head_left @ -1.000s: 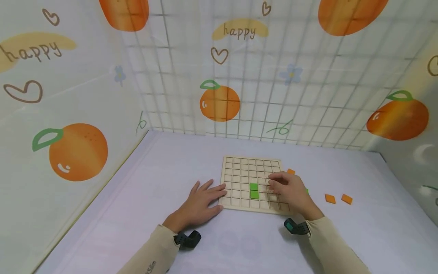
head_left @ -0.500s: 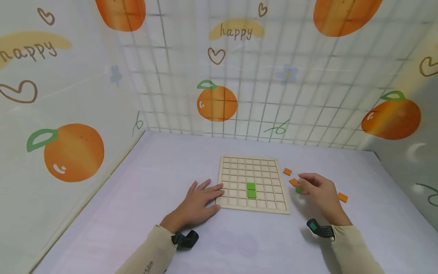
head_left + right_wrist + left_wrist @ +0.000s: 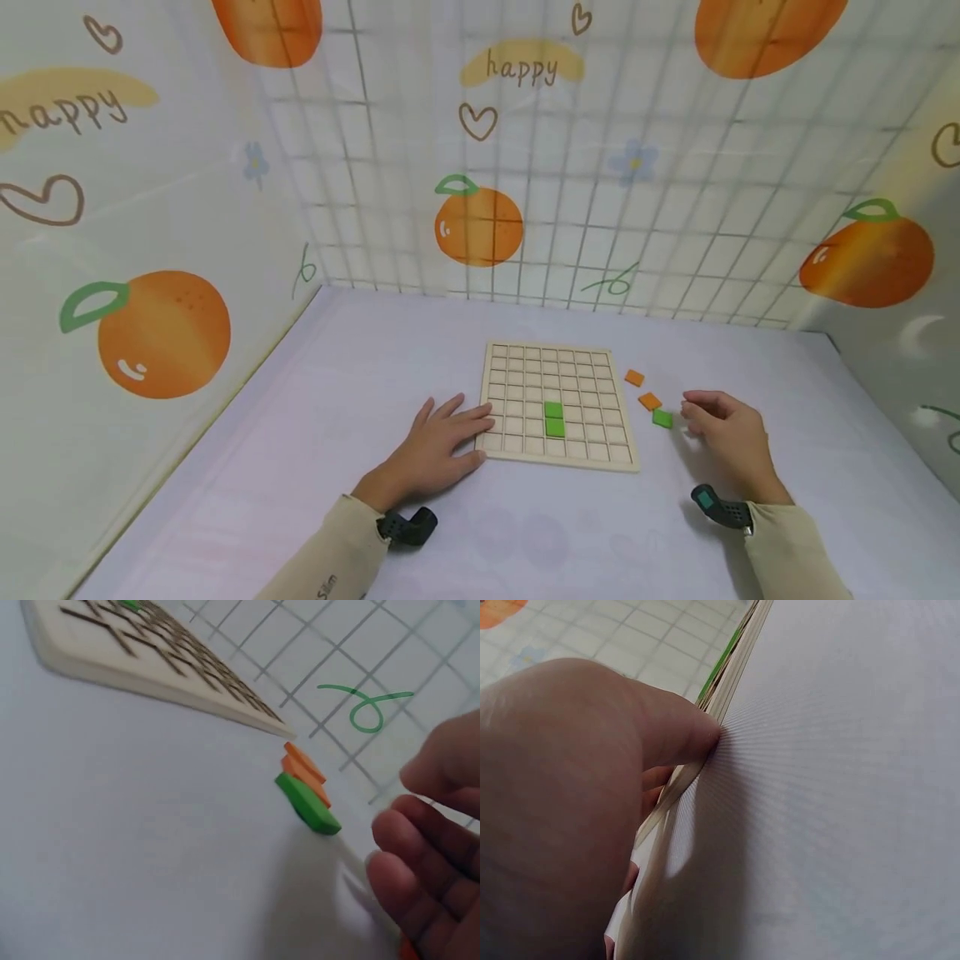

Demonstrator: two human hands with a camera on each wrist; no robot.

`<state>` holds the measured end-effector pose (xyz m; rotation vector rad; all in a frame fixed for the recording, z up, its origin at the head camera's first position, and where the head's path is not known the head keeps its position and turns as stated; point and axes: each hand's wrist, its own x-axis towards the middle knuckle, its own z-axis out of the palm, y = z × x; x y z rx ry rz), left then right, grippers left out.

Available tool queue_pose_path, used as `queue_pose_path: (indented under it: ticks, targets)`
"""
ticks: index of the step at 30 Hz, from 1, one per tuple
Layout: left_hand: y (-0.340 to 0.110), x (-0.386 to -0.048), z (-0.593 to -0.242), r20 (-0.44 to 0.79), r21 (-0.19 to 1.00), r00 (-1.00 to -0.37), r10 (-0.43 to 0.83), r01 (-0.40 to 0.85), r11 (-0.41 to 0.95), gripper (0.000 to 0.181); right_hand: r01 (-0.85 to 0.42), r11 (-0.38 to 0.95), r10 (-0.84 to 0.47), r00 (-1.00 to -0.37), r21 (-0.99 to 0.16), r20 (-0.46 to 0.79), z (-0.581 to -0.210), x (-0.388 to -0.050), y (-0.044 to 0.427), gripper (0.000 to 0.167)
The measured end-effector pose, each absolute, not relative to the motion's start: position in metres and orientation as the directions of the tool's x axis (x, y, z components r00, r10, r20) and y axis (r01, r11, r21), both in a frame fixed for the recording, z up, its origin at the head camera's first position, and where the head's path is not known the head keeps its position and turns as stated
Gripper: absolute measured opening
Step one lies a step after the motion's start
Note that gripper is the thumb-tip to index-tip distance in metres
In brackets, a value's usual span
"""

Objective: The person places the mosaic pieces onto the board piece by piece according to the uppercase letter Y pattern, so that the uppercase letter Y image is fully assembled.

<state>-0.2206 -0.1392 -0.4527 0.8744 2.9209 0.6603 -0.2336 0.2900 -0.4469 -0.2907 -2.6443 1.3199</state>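
Note:
A square wooden grid board [image 3: 555, 453] lies on the table, with two green tiles [image 3: 554, 418] in neighbouring cells of one column. My left hand [image 3: 435, 446] rests with spread fingers at the board's left edge; in the left wrist view the thumb [image 3: 679, 727] touches the board's side. To the right of the board, my right hand [image 3: 731, 437] hovers with loosely bent fingers, and nothing shows in its grasp. Just left of its fingertips lie a loose green tile [image 3: 662, 418] and two orange tiles [image 3: 649, 402]. Under the hand, the right wrist view shows a sliver of orange [image 3: 409, 949].
The white table [image 3: 360, 350] meets a curtain [image 3: 375, 208] printed with oranges at the back, and side walls stand left and right. A dark band with a small camera [image 3: 408, 527] sits on each wrist.
My right hand has moved from above the board to the right, past the loose green tile, and now covers the spot where further orange tiles lay. The left hand has stayed put.

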Motion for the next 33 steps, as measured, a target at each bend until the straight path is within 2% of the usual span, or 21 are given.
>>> queue_pose_path:
  ticks: [9,26,33]
  targets:
    - [-0.139,-0.219,-0.45,0.116,0.401,-0.835,0.538,0.534,0.744,0.049,0.072,0.702,0.204,-0.973,-0.708,0.104,-0.45,-0.235,0.281,0.035]
    - [-0.139,-0.219,-0.451,0.114,0.398,-0.838,0.534,0.531,0.748,0.049,0.051,0.783,0.107,-0.993,-0.62,0.054,-0.448,-0.235,0.276,0.041]
    - [-0.139,-0.219,-0.451,0.125,0.404,-0.831,0.541,0.541,0.738,0.05,0.036,0.806,0.095,-0.993,-0.591,0.069,-0.447,-0.235,0.272,0.036]
